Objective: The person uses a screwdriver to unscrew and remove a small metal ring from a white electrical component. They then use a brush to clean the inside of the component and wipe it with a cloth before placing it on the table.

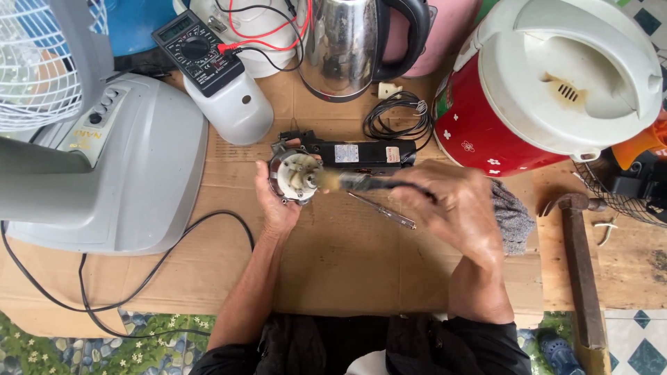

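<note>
Brushing the small motor [295, 177] on the cardboard sheet [347, 264].
Left hand [274, 205] is gripping the motor at the sheet's far edge; right hand [451, 208] is clenching a brush [354, 182]. Light strokes, motor steady, seem best.

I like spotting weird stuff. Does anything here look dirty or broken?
Yes. The white lid of the red cooker has a brown stain around its vent. Nothing else looks broken.
</note>
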